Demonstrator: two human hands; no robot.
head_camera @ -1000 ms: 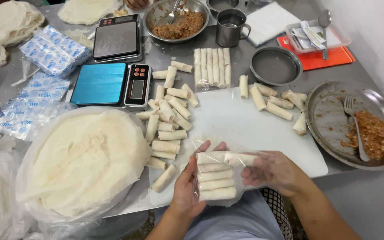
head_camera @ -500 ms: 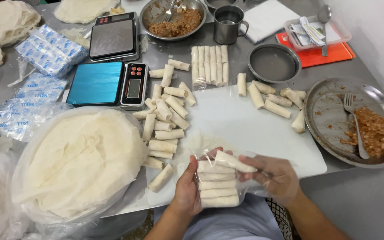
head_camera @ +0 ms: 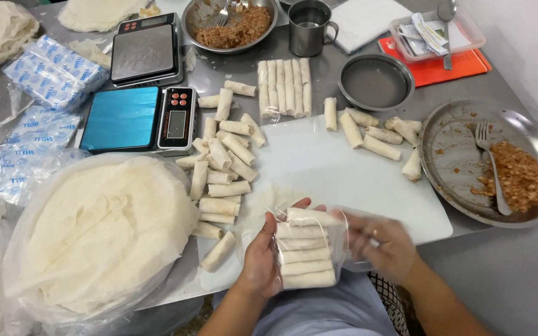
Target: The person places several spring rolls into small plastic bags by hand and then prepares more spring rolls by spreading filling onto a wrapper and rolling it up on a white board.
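Left hand point(head_camera: 263, 258) is curled round the left side of a clear plastic bag point(head_camera: 337, 239), thumb up over the top edge, gripping it with a stack of five spring rolls point(head_camera: 305, 249) inside, lying flat one above the other. Right hand point(head_camera: 384, 246) is on the bag's right side, seen through the plastic and motion-blurred; fingers look partly bent against the bag, but can't tell how firm the hold is. Bag sits over the near edge of the white cutting board point(head_camera: 344, 168), just in front of the person's lap. Just left of the left hand: one loose roll point(head_camera: 218, 251) tilted on the board's corner, and beyond it up-left a loose pile of rolls point(head_camera: 222, 162). Further left, a big round stack of wrapper sheets point(head_camera: 94, 236) in plastic. Beyond the pile, a blue-topped scale point(head_camera: 122, 118) and behind it a grey-topped scale point(head_camera: 144, 53); blue-and-white packets point(head_camera: 54, 71) far left. Straight ahead of the hands across the board, a neat row of rolls point(head_camera: 284, 87) side by side, then a metal mug point(head_camera: 309, 26) and a bowl of brown filling point(head_camera: 231, 25). Ahead-right: a scattered handful of rolls point(head_camera: 375, 134), an empty round metal tin point(head_camera: 375, 81), an orange tray point(head_camera: 434, 65) with a clear tub on it. Right of the right hand: wide metal plate point(head_camera: 449, 168) with filling and a fork point(head_camera: 490, 168).
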